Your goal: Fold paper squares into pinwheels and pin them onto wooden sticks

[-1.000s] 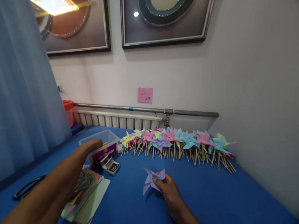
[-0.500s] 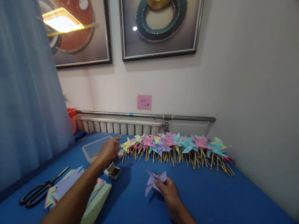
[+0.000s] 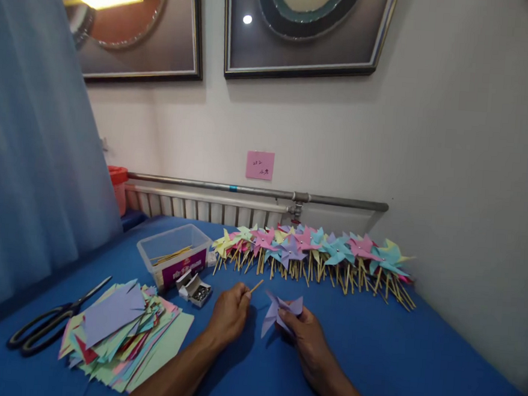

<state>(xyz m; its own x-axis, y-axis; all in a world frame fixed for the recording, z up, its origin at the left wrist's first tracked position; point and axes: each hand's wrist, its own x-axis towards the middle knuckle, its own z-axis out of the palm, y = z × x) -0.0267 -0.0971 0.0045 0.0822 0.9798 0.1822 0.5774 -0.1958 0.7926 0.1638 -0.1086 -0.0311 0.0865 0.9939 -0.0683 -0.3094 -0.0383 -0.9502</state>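
Note:
My left hand [image 3: 230, 310] is closed on a thin wooden stick [image 3: 256, 286], whose tip sticks out to the right. A purple paper pinwheel [image 3: 278, 313] is pinched in my right hand [image 3: 305, 332], its folded blades facing the stick. The two hands are close but apart, above the blue cloth. To the left stands a clear plastic box [image 3: 172, 255] with more sticks [image 3: 172, 256] inside. In front of it, a small open carton [image 3: 195, 290] holds shiny metal pins.
A row of finished pinwheels [image 3: 293, 248] on sticks lies along the back. Left of my arm is a stack of coloured paper [image 3: 115, 320], with black-handled scissors [image 3: 54, 322] beside it. Behind runs a metal pipe [image 3: 255, 191] over a radiator; a blue curtain [image 3: 37, 134] hangs left.
My left hand has come back from the plastic box toward my right hand, now with a stick in it. My right hand still holds the purple pinwheel. The view has tilted down.

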